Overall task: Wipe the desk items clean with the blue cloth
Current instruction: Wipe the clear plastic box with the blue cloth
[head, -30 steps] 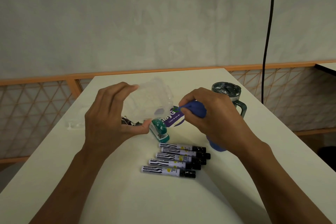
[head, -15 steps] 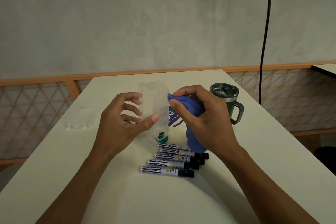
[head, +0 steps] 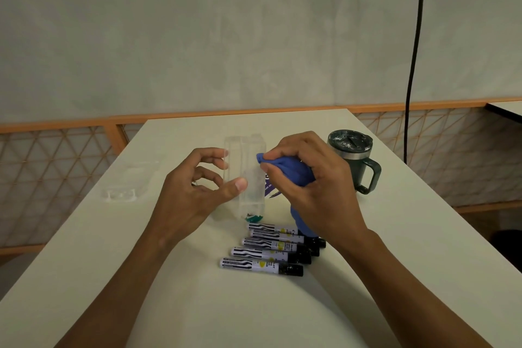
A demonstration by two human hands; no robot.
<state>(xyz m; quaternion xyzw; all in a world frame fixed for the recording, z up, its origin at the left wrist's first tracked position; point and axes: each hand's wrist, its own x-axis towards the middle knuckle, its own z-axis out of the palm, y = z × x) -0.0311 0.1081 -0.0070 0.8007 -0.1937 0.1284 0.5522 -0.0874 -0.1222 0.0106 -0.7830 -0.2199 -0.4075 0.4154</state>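
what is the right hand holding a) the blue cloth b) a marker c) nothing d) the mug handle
a: the right hand grips the bunched blue cloth beside the clear case held by the left hand; the markers lie on the desk.

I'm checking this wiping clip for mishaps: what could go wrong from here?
The left hand pinches the upright clear box by thumb and fingertips only; the push of the cloth from the right hand could slip it onto the markers below. The right hand works close to the mug; a wide stroke might knock it.
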